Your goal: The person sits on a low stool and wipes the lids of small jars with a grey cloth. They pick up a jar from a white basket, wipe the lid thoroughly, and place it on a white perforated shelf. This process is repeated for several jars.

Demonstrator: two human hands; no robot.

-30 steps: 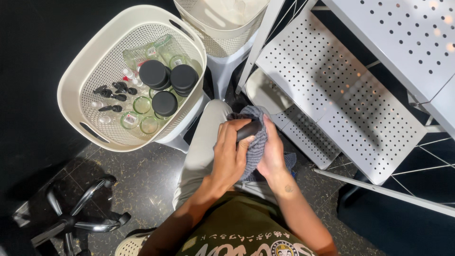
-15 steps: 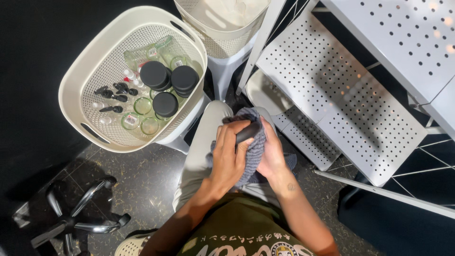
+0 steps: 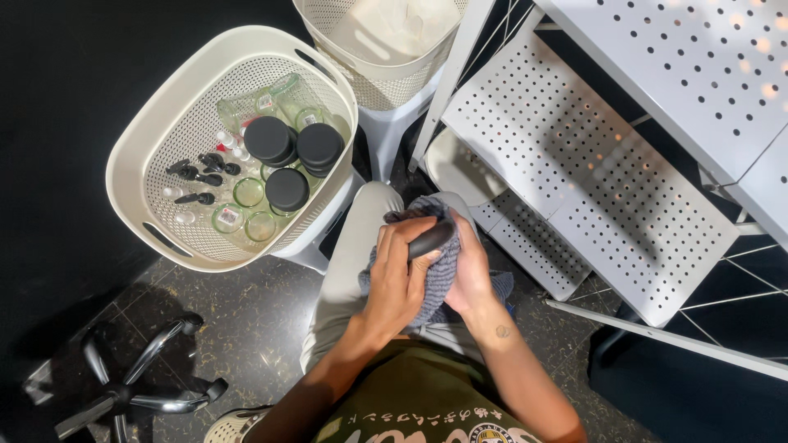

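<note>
head view, both hands on grey cloth (image 3: 443, 267), cream basket (image 3: 148, 139) left, perforated shelf (image 3: 591, 164) right

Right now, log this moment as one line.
left hand: grips black lid | right hand: holds grey cloth around it | place: over lap | beside: cream basket of jars

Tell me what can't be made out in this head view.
- Black object: mostly hidden by the left hand and grey cloth; its kind is unclear.
- Right hand: palm hidden behind the cloth.
- Upper basket: cut off by the top edge.
- Small bottles: too small to identify.
</note>
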